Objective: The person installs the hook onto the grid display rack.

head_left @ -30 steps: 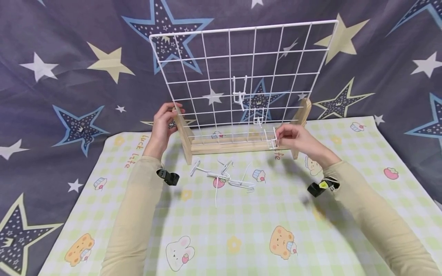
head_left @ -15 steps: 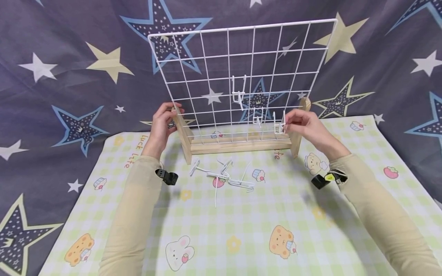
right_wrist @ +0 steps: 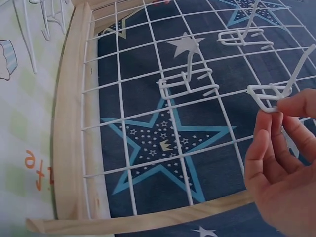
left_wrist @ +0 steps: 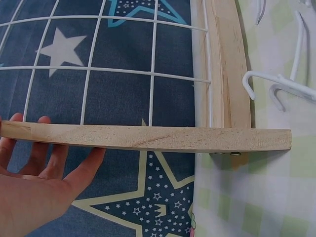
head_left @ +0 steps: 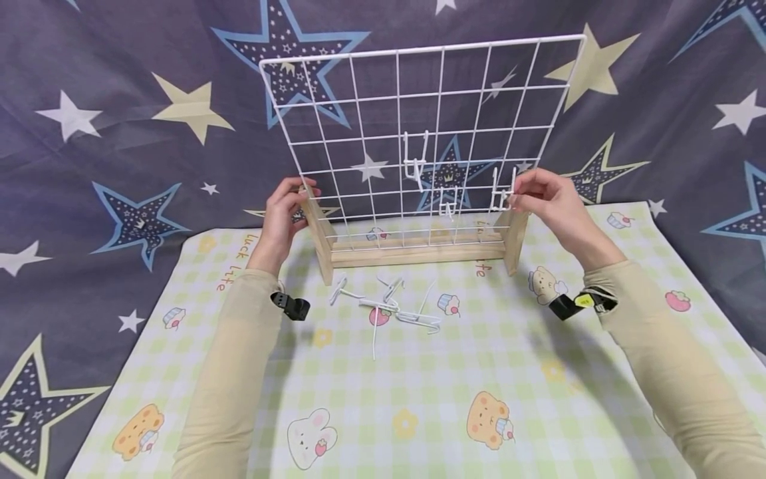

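A white wire grid (head_left: pixel 419 50) leans back in a wooden stand (head_left: pixel 419 254). My left hand (head_left: pixel 281 216) grips the stand's left side piece (left_wrist: pixel 163 138) near its upper end, fingertips showing over the wood. At the grid's lower right, my right hand (head_left: pixel 553 206) pinches a white wire hook (right_wrist: pixel 266 94) between thumb and fingers. Its prong sticks out from the grid, and its frame lies close over the wires. Two similar hooks hang on the grid: one near the middle (head_left: pixel 414 161), another lower and to the right (head_left: pixel 447 209).
Several loose white hooks (head_left: pixel 383 306) lie in a tangle before the stand, on a green checked tablecloth (head_left: pixel 359 392) with cartoon prints. A dark star-patterned cloth (head_left: pixel 149 40) hangs behind the grid.
My right hand has moved up and to the right along the grid, carrying its hook from the bottom rail to beside the right side piece. My left hand has stayed put.
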The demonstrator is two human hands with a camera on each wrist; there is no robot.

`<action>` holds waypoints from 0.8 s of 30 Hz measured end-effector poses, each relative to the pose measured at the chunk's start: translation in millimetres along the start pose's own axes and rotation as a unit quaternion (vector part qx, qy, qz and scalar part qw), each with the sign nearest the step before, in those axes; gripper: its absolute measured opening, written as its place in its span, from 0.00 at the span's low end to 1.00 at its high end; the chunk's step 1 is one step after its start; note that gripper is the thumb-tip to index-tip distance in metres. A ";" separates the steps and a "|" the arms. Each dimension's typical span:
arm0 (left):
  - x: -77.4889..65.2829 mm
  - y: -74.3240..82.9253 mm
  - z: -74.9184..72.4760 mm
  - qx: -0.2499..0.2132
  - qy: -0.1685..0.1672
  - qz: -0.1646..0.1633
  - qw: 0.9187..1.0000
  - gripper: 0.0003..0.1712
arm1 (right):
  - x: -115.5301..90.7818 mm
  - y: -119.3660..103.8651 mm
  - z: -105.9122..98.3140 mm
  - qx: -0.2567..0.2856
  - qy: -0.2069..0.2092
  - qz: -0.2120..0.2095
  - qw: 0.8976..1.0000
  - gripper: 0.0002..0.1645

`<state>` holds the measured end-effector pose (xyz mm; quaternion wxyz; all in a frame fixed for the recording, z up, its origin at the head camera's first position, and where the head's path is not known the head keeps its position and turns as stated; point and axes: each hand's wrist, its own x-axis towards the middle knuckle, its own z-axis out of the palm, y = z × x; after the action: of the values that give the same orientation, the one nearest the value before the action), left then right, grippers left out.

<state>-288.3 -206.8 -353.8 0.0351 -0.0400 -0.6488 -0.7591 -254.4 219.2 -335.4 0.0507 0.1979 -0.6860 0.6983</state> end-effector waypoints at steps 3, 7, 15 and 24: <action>-0.4 0.4 0.0 0.001 0.000 0.000 1.000 0.13 | 1.2 -3.8 -1.5 0.012 0.010 -0.011 1.000 0.12; -0.8 1.0 0.5 -0.005 0.002 -0.003 1.000 0.14 | 3.3 -10.1 -3.5 0.018 0.024 -0.025 0.999 0.11; -1.6 2.1 0.6 -0.006 0.004 -0.003 1.000 0.14 | 10.3 -21.6 -6.7 0.047 0.053 -0.051 0.996 0.09; -0.1 0.2 0.4 -0.002 0.006 -0.004 1.000 0.14 | 19.7 -35.1 -17.4 0.043 0.085 -0.061 0.994 0.08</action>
<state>-288.2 -206.4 -353.5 0.0359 -0.0324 -0.6469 -0.7611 -264.1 234.1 -295.3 0.1429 0.1813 -0.6348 0.7373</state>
